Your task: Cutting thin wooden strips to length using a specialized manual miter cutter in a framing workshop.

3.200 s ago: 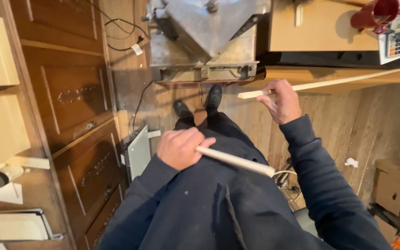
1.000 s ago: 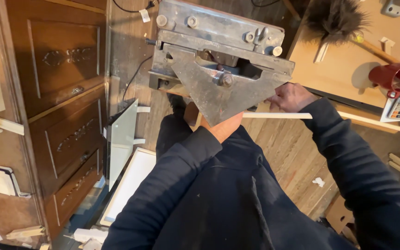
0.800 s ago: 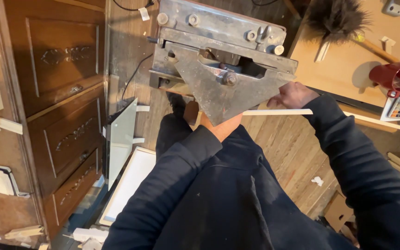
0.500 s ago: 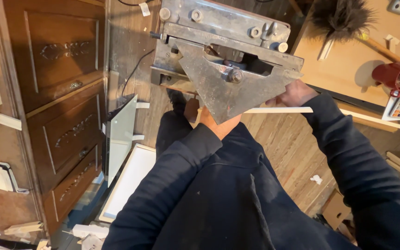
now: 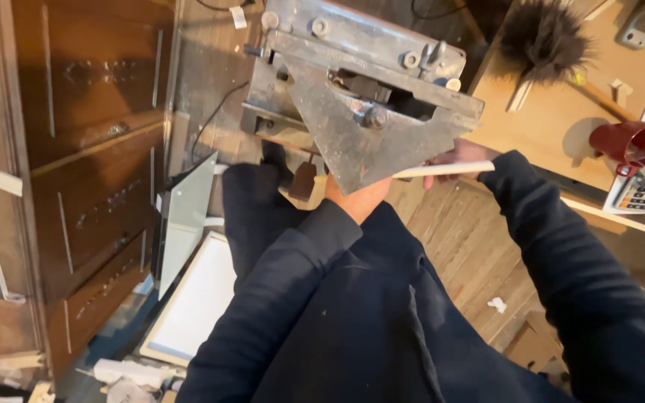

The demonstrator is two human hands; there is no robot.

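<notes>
A grey metal machine with a triangular plate (image 5: 360,127) stands right in front of me. A thin pale wooden strip (image 5: 446,169) runs under that plate toward the right. My right hand (image 5: 463,153) grips the strip just past the plate's right corner. My left hand (image 5: 356,200) reaches under the plate's lower tip; only its wrist and back show, and its fingers are hidden by the metal. Both arms wear dark blue sleeves.
A dark wooden cabinet with drawers (image 5: 91,172) fills the left. A workbench (image 5: 554,119) at the right carries a dark bristle brush (image 5: 543,37), a red cup (image 5: 632,142) and a calculator (image 5: 640,194). White framed panels (image 5: 192,298) lean by my legs on the plank floor.
Earlier I held the strip at waist height away from the machine. Now it lies under the triangular plate, with both hands up at the machine; over the last second the view only drifted slightly.
</notes>
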